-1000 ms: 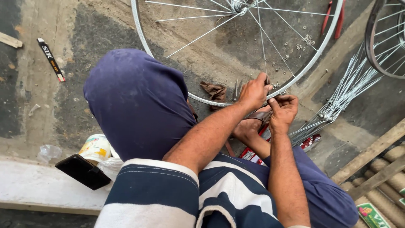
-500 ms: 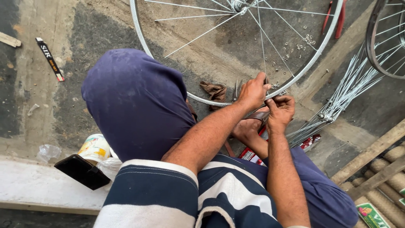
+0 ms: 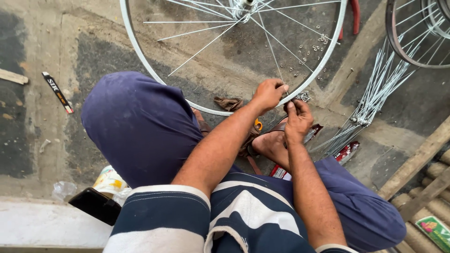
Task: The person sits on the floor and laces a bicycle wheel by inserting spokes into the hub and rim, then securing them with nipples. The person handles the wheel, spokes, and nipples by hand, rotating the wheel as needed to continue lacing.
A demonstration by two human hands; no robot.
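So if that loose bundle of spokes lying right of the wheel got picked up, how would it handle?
The spoke bundle would likely splay and slide apart, since its thin wires already fan out. Each looks light, springy, and smooth enough to slip.

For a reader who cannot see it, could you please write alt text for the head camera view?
Seen from above, a seated person's left hand and right hand meet at the near edge of a silver bicycle wheel rim lying on a concrete floor, fingers on a spoke. A bundle of loose spokes lies to the right, a black phone lower left.
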